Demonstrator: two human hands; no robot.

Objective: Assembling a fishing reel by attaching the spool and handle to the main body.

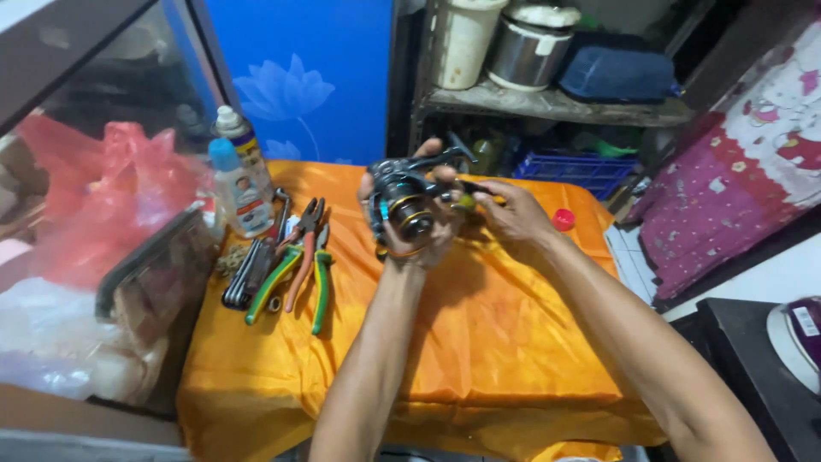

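My left hand (428, 239) is wrapped around a dark fishing reel (404, 198) with a gold-trimmed spool, holding it up above the orange cloth (479, 342). My right hand (513, 212) comes in from the right, and its fingertips pinch a thin dark tool with a small green part (466, 202) against the reel's side. The reel's bail arm sticks up behind my left fingers. Both forearms stretch over the cloth.
Pliers with green and orange handles (299, 265) and a dark set of hex keys (248, 274) lie at the cloth's left. Two plastic bottles (239, 184) stand behind them, beside a red plastic bag (120, 197). A red cap (563, 220) lies at the right. Behind is a metal shelf (547, 103) with pots.
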